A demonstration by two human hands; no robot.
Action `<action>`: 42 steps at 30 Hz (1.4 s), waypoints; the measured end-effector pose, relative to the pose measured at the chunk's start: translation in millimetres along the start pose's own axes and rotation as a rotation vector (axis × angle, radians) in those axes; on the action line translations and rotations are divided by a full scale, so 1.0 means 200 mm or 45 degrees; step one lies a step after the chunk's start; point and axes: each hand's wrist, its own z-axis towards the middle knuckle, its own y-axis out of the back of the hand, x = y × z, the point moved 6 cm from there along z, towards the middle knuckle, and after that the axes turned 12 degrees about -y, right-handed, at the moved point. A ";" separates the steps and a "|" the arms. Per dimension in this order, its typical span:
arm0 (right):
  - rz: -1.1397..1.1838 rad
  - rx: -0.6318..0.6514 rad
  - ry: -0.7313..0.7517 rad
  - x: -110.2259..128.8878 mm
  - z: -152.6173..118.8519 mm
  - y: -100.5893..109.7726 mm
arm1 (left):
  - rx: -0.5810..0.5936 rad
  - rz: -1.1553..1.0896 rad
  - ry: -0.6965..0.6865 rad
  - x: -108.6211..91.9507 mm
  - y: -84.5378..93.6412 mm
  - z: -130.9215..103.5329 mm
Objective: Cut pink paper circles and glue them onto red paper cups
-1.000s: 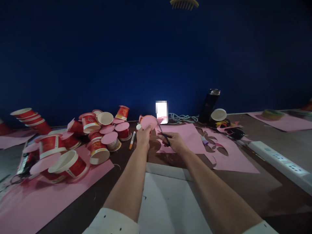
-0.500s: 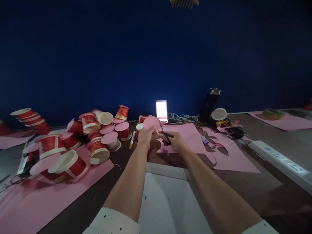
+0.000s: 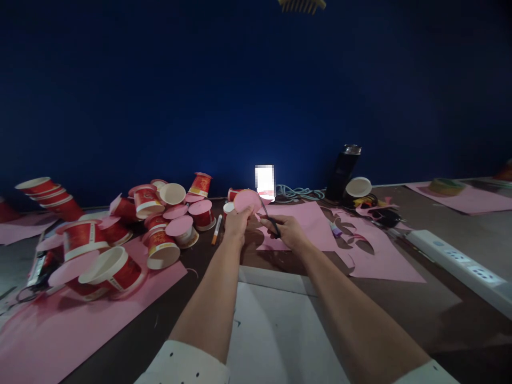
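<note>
My left hand pinches a pink paper disc by its lower edge, above the far middle of the table. Wrapped round the handles of dark scissors, my right hand is closed just to the right. The blades point up and away, along the disc's right edge. Behind the disc a bright lit panel glows, partly blurred out. Just left of my left hand lie an orange and white marker and a white-rimmed paper cup.
Many red paper cups, several with pink discs attached, crowd the left side over pink paper. To the right are a pink sheet, cut pink scraps, a dark bottle, cable and a white power strip.
The disc and my left hand have shifted very slightly left. Both hands keep their grips, and the things on the table stay as they were.
</note>
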 end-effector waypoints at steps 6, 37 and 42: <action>0.018 0.012 0.021 0.00 0.00 0.00 | -0.014 -0.079 0.048 0.00 0.00 0.00; 0.070 0.021 0.042 -0.03 0.02 0.00 | 0.037 -0.099 0.045 0.03 -0.03 0.00; 0.076 0.030 0.043 -0.02 0.01 -0.01 | 0.003 -0.157 0.063 0.04 -0.02 0.01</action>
